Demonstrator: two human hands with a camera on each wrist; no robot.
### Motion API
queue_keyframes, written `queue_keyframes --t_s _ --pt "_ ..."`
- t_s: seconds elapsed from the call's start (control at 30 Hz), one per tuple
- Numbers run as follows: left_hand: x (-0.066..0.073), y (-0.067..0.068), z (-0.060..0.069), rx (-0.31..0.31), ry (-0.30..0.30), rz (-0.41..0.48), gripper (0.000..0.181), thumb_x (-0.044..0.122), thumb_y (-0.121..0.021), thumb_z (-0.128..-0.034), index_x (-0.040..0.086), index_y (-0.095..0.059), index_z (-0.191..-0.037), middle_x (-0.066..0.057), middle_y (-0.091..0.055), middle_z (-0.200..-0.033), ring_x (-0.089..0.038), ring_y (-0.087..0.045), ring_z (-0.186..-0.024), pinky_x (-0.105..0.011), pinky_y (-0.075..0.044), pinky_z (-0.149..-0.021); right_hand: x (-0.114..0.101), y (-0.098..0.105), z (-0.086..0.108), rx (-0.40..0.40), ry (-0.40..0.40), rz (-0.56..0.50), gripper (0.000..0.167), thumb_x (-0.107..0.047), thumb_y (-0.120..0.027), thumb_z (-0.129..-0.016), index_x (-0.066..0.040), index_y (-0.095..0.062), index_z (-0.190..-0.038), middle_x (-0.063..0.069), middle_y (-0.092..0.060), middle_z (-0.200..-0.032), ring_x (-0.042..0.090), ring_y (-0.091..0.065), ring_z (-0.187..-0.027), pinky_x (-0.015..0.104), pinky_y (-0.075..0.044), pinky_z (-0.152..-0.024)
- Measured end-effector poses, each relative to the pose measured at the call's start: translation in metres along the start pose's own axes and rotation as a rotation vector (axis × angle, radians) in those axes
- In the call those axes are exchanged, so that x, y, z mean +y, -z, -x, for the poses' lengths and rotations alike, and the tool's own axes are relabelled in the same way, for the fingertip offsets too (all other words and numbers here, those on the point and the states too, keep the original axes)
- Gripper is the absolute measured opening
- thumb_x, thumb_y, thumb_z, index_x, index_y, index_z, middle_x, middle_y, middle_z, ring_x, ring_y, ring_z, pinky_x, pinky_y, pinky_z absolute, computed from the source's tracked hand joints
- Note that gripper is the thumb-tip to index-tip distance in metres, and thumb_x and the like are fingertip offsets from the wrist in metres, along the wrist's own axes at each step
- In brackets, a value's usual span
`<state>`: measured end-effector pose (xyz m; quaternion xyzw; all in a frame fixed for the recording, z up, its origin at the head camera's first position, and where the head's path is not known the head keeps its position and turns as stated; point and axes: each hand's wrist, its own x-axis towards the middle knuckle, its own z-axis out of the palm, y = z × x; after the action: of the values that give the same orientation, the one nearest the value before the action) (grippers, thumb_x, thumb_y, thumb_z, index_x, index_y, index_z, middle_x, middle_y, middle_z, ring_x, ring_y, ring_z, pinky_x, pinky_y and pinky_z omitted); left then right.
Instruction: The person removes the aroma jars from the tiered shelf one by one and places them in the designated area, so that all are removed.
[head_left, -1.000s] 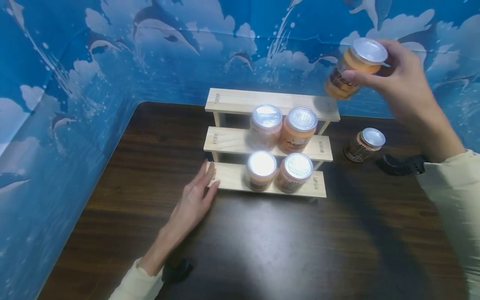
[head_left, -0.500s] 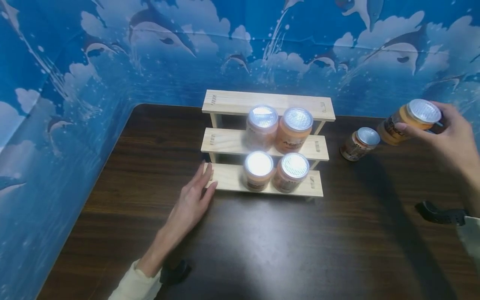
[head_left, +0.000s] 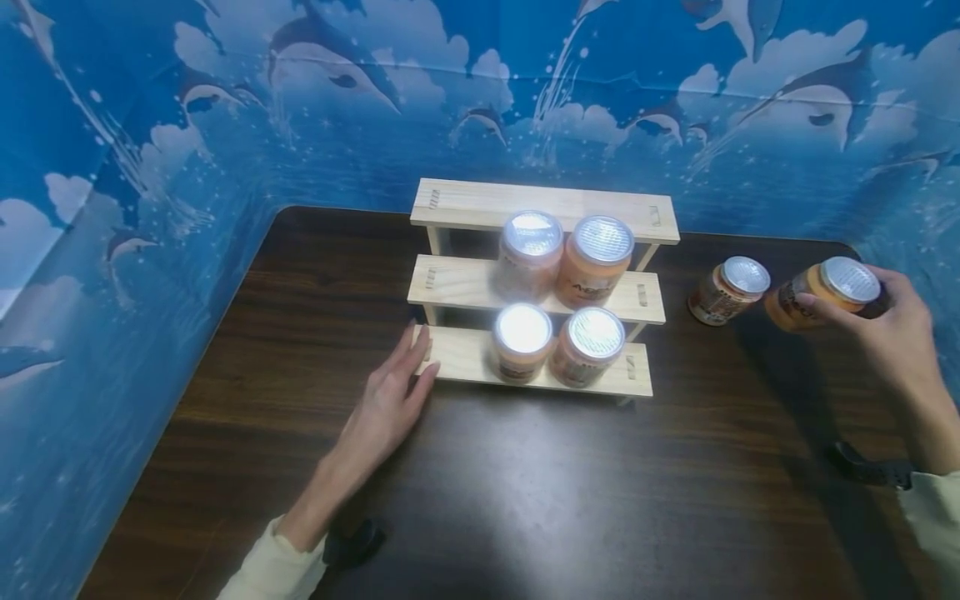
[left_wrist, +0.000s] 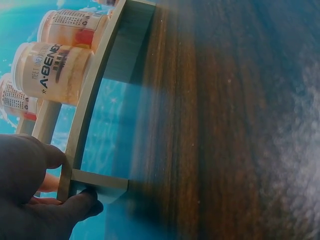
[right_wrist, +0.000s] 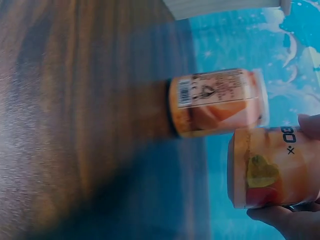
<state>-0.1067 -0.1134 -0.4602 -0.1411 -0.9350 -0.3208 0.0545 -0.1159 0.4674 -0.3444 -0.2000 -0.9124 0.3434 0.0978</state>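
My left hand (head_left: 386, 400) holds the left end of the lowest step of a three-step wooden display stand (head_left: 461, 354). In the left wrist view, the thumb and fingers grip the step's end from both sides. My right hand (head_left: 896, 333) grips an orange jar (head_left: 798, 304) with a silvery lid, tilted and held above the table in the right wrist view. Beside it, a similar jar (head_left: 723, 296) stands on the table. Two jars (head_left: 592, 279) sit on the middle step and two more jars (head_left: 585, 354) on the bottom step.
The stand's top step (head_left: 540, 202) bears no jar. Behind the dark wooden table (head_left: 300, 292) hangs a blue dolphin-print cloth (head_left: 412, 108), close to the stand's back. The standing jar is just right of the stand.
My right hand has carried its jar from above the stand's right end to the right and down, beside the standing jar. My left hand has stayed on the stand.
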Motion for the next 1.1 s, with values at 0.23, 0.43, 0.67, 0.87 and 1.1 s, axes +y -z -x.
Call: queue_keyframes --t_s 0.23,0.43,0.67,0.87,1.1 --pt "-0.001 -0.001 0.001 0.006 -0.026 0.017 0.064 0.044 -0.053 -0.1166 0.024 -0.031 -0.173 -0.019 -0.027 -0.178 -0.040 -0.049 -0.153 -0.051 -0.047 -0.122 0.013 -0.012 -0.003 -0.026 -0.029 0.027 0.093 -0.044 -0.071 -0.105 0.000 -0.023 -0.171 0.032 -0.035 -0.167 0.038 -0.043 -0.143 0.047 -0.041 -0.130" --pt "-0.003 -0.003 0.001 0.014 -0.040 0.014 0.064 0.044 -0.053 -0.1168 0.022 -0.033 -0.173 -0.019 -0.028 -0.178 -0.040 -0.048 -0.154 -0.050 -0.047 -0.123 0.019 -0.020 -0.005 -0.016 -0.067 -0.028 0.094 -0.042 -0.073 -0.104 -0.002 -0.021 -0.172 0.029 -0.030 -0.172 0.040 -0.035 -0.157 0.046 -0.034 -0.135" --pt "0.000 -0.001 0.002 0.003 -0.014 0.014 0.063 0.042 -0.053 -0.1169 0.021 -0.033 -0.173 -0.018 -0.026 -0.178 -0.040 -0.047 -0.155 -0.051 -0.045 -0.125 0.023 -0.028 -0.006 -0.017 -0.079 -0.043 0.094 -0.041 -0.073 -0.104 0.001 -0.022 -0.171 0.030 -0.028 -0.173 0.042 -0.031 -0.161 0.049 -0.028 -0.137" --pt "0.002 -0.001 0.003 -0.003 -0.003 0.013 0.064 0.042 -0.054 -0.1167 0.022 -0.032 -0.173 -0.017 -0.025 -0.179 -0.040 -0.046 -0.155 -0.051 -0.044 -0.125 0.030 -0.032 -0.003 -0.047 -0.044 -0.079 0.094 -0.040 -0.075 -0.104 0.000 -0.023 -0.171 0.028 -0.030 -0.169 0.041 -0.031 -0.159 0.052 -0.024 -0.138" --pt "-0.001 -0.003 0.002 0.009 -0.012 0.014 0.064 0.046 -0.050 -0.1172 0.023 -0.031 -0.174 -0.018 -0.026 -0.179 -0.040 -0.046 -0.155 -0.051 -0.044 -0.125 0.029 -0.035 -0.003 -0.043 -0.016 -0.073 0.091 -0.038 -0.075 -0.104 0.001 -0.025 -0.169 0.029 -0.032 -0.166 0.038 -0.033 -0.157 0.046 -0.027 -0.136"
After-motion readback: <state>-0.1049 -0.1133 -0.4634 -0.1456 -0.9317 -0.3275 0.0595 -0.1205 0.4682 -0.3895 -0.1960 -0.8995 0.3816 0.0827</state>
